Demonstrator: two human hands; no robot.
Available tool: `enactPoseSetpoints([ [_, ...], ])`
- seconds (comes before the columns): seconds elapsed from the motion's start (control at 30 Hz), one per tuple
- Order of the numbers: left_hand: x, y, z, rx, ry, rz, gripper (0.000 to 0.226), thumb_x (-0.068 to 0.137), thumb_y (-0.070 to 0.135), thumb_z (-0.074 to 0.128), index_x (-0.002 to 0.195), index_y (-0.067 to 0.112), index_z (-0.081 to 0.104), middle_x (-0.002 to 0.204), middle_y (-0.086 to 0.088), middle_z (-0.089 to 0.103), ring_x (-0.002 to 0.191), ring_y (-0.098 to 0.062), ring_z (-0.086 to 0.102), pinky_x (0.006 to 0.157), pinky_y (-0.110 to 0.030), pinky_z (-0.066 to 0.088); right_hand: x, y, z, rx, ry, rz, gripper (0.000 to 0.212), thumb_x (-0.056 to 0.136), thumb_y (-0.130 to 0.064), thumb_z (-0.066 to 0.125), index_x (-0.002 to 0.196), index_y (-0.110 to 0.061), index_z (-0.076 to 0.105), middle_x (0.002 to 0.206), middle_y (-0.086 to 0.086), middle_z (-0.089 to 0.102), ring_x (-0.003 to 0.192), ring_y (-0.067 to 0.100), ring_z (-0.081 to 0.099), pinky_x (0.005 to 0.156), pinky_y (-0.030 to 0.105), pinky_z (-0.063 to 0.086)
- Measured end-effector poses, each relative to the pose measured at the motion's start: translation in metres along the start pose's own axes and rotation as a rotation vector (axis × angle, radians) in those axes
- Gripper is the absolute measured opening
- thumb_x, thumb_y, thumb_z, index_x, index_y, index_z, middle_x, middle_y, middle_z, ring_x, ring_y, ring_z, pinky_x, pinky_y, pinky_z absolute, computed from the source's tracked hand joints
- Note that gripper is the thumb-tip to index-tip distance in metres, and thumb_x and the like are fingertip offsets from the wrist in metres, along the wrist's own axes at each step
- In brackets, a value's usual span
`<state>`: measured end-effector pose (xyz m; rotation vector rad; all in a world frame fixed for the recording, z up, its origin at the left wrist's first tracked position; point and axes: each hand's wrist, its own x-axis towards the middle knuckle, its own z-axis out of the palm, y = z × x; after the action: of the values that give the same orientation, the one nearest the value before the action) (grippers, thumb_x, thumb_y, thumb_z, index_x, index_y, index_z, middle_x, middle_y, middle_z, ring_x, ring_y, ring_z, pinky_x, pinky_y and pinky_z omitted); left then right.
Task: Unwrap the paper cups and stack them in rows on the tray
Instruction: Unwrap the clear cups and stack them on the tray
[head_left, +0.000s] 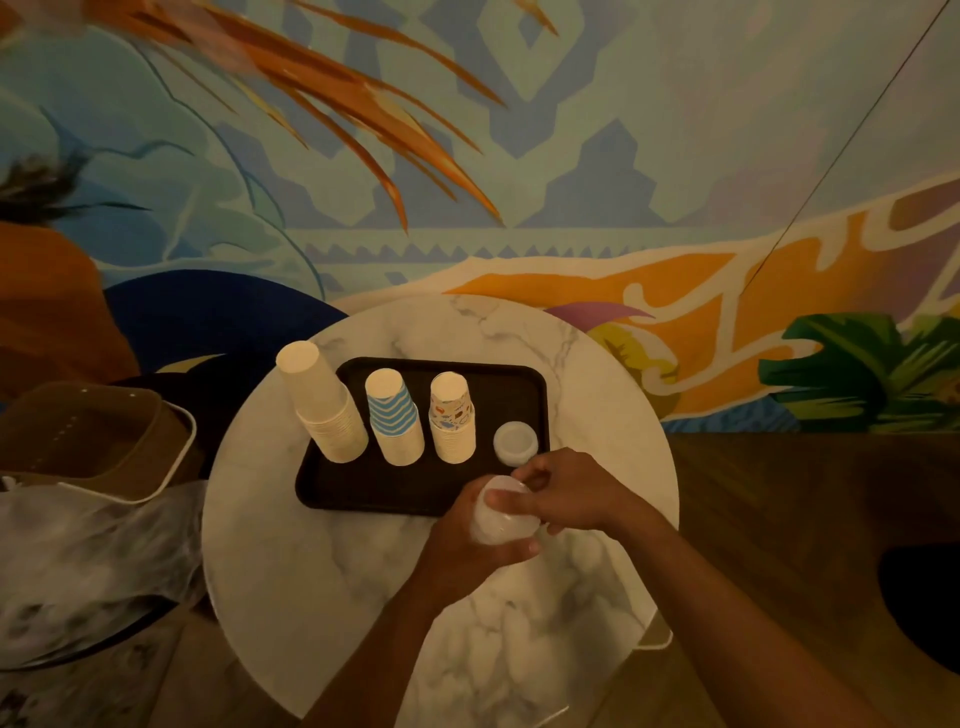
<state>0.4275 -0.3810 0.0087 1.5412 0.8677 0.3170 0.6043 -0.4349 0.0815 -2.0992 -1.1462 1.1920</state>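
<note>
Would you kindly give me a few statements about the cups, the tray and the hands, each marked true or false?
1. Three tall stacks of upside-down cups stand on the black tray. True: a plain white stack, a blue-striped stack and a patterned stack.
2. The blue-striped stack is the tallest. False: the plain white stack is tallest.
3. Both hands hold a bundle of translucent cups. True: the left hand grips it from below and the right hand works at its top.
4. The tray sits on a square wooden table. False: it sits on a round marble table.
5. The short translucent stack lies left of the white stack. False: it is rightmost in the row.
</note>
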Motion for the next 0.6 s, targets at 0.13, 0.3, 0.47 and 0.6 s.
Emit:
enactPoseSetpoints([
  [0.13,0.005,0.002,-0.013,0.054,-0.062,-0.023,0.083,0.062,0.043,0.096,0.130,0.051,0.049,0.123,0.032,0.064,0.114,0.010,0.060,0.091,-0.020,0.053,0.002,-0.013,0.009,-0.194,0.035,0.004,0.075,0.055,-0.072,0.087,0.113,-0.028,0.070,0.104,-0.010,0.069,0.090,0.009,0.067,0.081,0.031,0.062],
  [0.3,0.011,0.003,-0.029,0.153,-0.099,-0.045,0.091,0.060,0.052,0.094,0.135,0.054,0.043,0.120,0.034,0.060,0.110,0.015,0.056,0.090,-0.019,0.052,0.009,-0.023,0.018,-0.196,0.045,0.042,0.066,0.061,-0.060,0.091,0.112,-0.024,0.069,0.102,-0.006,0.069,0.086,0.011,0.067,0.074,0.026,0.061],
  [0.47,0.018,0.000,-0.039,0.236,-0.124,-0.041,0.104,0.056,0.061,0.090,0.146,0.042,0.040,0.126,0.026,0.057,0.114,0.005,0.056,0.094,-0.024,0.052,0.018,-0.023,0.025,-0.152,0.047,0.074,0.063,0.058,-0.057,0.091,0.108,-0.023,0.071,0.096,-0.006,0.071,0.080,0.011,0.071,0.068,0.027,0.063],
  [0.6,0.023,-0.002,-0.043,0.274,-0.113,-0.044,0.107,0.050,0.068,0.086,0.144,0.044,0.042,0.128,0.023,0.060,0.116,0.000,0.058,0.098,-0.033,0.054,0.023,-0.022,0.023,-0.074,0.024,0.091,0.056,0.062,-0.049,0.092,0.108,-0.023,0.073,0.099,-0.005,0.072,0.086,0.013,0.070,0.072,0.027,0.064],
])
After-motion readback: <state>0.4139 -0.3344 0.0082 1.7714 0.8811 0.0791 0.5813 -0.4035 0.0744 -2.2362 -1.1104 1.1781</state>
